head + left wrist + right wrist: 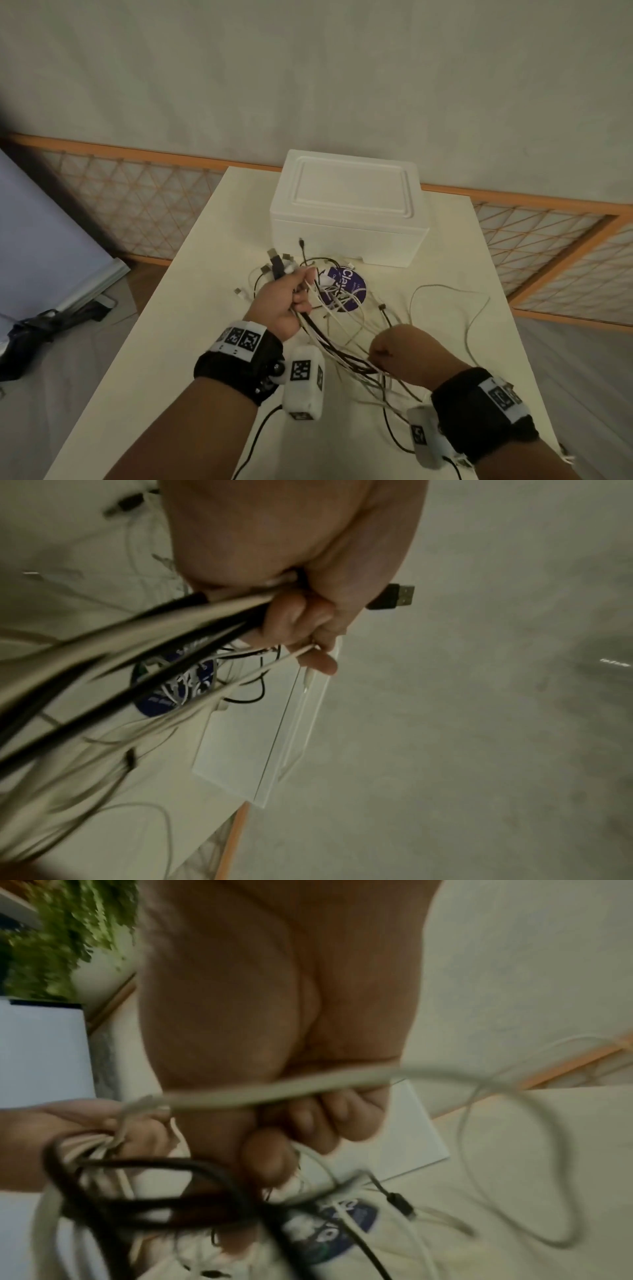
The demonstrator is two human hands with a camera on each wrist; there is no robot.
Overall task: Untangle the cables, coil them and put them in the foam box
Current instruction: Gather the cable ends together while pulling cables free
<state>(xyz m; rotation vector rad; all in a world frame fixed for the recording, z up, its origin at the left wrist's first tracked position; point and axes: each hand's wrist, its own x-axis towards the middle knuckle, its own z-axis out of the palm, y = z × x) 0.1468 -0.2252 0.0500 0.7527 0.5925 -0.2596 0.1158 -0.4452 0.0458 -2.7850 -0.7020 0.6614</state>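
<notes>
A tangle of white, grey and black cables (346,346) is stretched between my two hands above the cream table (191,359). My left hand (291,298) grips a bundle of them in its fist, and several plugs (276,265) stick up out of it. One is a black USB plug (394,597). Lower right, my right hand (394,351) is curled round the same cables; its fingers (318,1121) hold a grey-white cable (274,1093). More loops trail over the table to the right (445,291). The white foam box (349,209) stands behind, lid on.
A round purple sticker (346,287) lies on the table under the tangle, just before the box. A wooden lattice rail (137,205) runs behind the table. A pale board (51,240) leans at the left, over dark items on the floor (51,322).
</notes>
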